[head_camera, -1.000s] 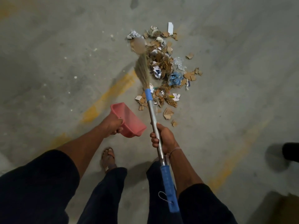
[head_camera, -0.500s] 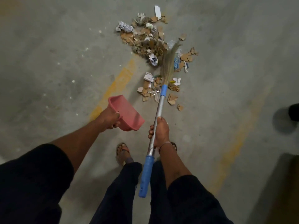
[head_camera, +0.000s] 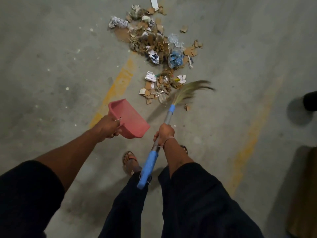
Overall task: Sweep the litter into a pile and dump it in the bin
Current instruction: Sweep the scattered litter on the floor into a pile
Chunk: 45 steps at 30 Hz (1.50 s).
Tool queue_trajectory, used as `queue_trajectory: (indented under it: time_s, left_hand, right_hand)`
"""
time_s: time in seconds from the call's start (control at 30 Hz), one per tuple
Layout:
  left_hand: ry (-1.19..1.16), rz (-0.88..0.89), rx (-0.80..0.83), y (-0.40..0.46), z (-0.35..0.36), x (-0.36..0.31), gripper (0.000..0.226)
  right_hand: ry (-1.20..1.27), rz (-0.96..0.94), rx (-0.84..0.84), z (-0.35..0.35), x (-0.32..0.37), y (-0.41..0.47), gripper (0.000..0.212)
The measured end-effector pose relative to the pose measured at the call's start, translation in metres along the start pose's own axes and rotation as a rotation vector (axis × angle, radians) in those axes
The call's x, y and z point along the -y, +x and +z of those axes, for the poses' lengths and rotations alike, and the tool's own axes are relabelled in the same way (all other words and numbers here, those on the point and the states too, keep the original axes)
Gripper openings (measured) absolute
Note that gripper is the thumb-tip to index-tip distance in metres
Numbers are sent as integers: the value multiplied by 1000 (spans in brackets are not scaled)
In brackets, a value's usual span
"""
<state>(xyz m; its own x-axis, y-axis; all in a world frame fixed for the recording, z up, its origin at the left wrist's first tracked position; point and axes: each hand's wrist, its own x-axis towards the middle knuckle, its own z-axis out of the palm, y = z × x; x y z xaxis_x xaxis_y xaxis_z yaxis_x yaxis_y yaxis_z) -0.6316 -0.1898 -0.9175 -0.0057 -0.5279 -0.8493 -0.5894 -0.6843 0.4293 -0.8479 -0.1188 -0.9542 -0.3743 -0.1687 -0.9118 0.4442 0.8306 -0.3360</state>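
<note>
The litter (head_camera: 157, 48) is lying half-gathered; right hand (head_camera: 164, 133) is gripping the broom (head_camera: 167, 117), left hand (head_camera: 108, 127) holding the dustpan (head_camera: 130, 117) (dumping not yet begun).

Broom bristles (head_camera: 190, 91) motion-blurred; white strip (head_camera: 154, 3) cut off at top edge.

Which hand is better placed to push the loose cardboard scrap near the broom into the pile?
The right hand. It grips the blue-and-metal broom, whose straw bristles lie beside the brown cardboard scrap. The left hand holds the pink plastic dustpan, off the floor it seems.
</note>
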Motion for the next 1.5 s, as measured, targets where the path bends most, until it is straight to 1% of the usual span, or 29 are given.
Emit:
queue_trajectory:
  time_s: [0.1,0.13,0.2,0.27,0.37,0.5,0.6,0.7,0.8,0.9,0.97,1.03,1.1,1.2,1.3,1.4,1.5]
  left_hand:
    - [11,8,-2,4,-4,1,32]
    - [18,11,-2,4,-6,1,33]
    - [28,14,1,4,-7,1,35]
    - [29,14,8,3,-7,0,35]
    - [19,17,19,2,-7,-2,33]
    - [22,20,29,-1,-10,-3,30]
    - [38,23,31,-4,-13,-1,30]
    - [39,32,31,-7,-17,2,29]
    - [41,36,37,-8,-20,5,30]
    - [36,39,40,-8,-20,8,31]
    - [30,40,38,-10,-19,9,31]
    - [31,37,33,-10,-18,11,31]
    - [32,36,37,-10,-18,14,31]
    - [28,29,46,-10,-19,17,32]
    - [30,23,46,-11,-19,20,31]
    - [29,15,38,-11,-20,25,30]
    - [26,12,35,-13,-22,26,32]
  right_hand:
    - [-11,-53,46,11,12,-8,18]
    - [-11,-73,61,15,15,-9,20]
    - [-2,-122,75,22,18,-11,30]
    - [-1,-166,62,30,18,-16,36]
    - [-4,-210,1,38,10,-28,37]
    - [143,-154,-3,29,-4,-58,27]
    - [204,-95,-11,13,-21,-66,31]
    - [163,-72,-66,4,-39,-66,34]
    - [151,-102,-118,0,-55,-67,33]
    - [149,-117,-196,-3,-67,-67,38]
    - [128,-95,-248,-4,-73,-65,43]
    - [120,-49,-263,-5,-78,-60,45]
    - [129,21,-233,-4,-81,-53,43]
    - [146,92,-121,4,-81,-50,33]
    - [113,63,-51,16,-71,-55,19]
    - [91,25,0,25,-54,-59,22]
    - [62,-52,10,30,-41,-63,25]
